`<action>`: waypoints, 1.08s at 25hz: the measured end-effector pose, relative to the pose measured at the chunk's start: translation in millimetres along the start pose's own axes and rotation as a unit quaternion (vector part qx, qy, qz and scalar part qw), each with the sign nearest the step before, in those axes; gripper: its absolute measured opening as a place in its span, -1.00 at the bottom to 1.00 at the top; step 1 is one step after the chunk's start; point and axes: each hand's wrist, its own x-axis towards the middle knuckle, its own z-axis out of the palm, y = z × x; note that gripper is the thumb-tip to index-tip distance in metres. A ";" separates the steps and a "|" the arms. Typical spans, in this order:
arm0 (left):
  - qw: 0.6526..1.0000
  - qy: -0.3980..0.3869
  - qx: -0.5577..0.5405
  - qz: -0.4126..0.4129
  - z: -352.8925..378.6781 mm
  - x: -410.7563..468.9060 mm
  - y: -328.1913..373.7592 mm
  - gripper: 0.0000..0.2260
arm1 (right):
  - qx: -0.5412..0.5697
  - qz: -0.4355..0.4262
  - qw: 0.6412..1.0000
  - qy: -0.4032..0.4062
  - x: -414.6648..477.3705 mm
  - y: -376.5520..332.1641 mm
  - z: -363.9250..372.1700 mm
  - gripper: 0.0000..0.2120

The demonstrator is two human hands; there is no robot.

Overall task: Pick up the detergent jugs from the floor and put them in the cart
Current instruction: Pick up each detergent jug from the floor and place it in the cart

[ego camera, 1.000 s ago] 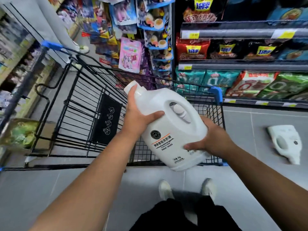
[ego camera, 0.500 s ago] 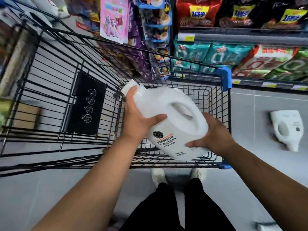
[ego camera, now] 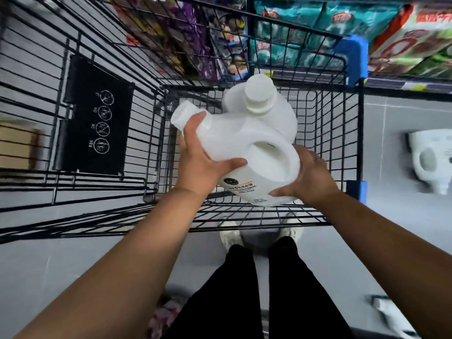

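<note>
I hold a white detergent jug (ego camera: 244, 152) tilted over the basket of the black wire cart (ego camera: 352, 133), its cap end pointing up-left. My left hand (ego camera: 203, 162) grips its neck and shoulder, thumb across the front. My right hand (ego camera: 308, 177) wraps its base end near the label. Behind it, inside the cart, a second white jug (ego camera: 261, 101) stands upright with its cap toward me. A third white jug (ego camera: 430, 160) lies on its side on the floor to the right of the cart.
Shelves of snack bags (ego camera: 401, 37) run along the far side beyond the cart. The cart's black child-seat flap (ego camera: 95, 118) is at the left. My feet and legs (ego camera: 259, 277) stand on the grey tile floor behind the cart. A small white object (ego camera: 389, 311) lies at lower right.
My view has tipped downward over the cart. The held jug has moved lower and farther into the basket, and the upright jug inside the cart has come into sight.
</note>
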 end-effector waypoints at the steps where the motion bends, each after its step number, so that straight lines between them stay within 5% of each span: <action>1: 1.000 -0.008 0.011 -0.002 2.0 0.4 -2.7 -0.09 | 0.008 0.003 1.000 -0.007 2.7 2.5 2.1 0.09; 6: 0.989 -0.074 0.123 -0.023 11.9 -6.4 1.2 -0.19 | 0.126 0.055 0.991 -0.004 7.5 2.2 5.9 -0.20; 8: 0.981 -0.098 0.169 -0.019 16.2 -9.7 3.3 -0.20 | 0.140 0.059 0.988 0.002 8.2 -3.7 11.0 -0.18; 14: 0.982 -0.137 0.128 -0.011 2.1 -26.1 12.8 -0.12 | 0.201 0.063 0.978 0.016 -18.7 -17.4 -4.2 -0.12; 19: 0.985 -0.107 0.106 0.083 -24.6 -39.4 45.6 -0.05 | 0.218 0.041 0.974 0.049 -54.7 -39.1 -36.5 -0.14; 27: 0.962 -0.208 0.086 0.152 0.3 -48.3 148.3 -0.29 | 0.256 0.042 0.948 0.186 -143.9 -40.5 -110.9 -0.26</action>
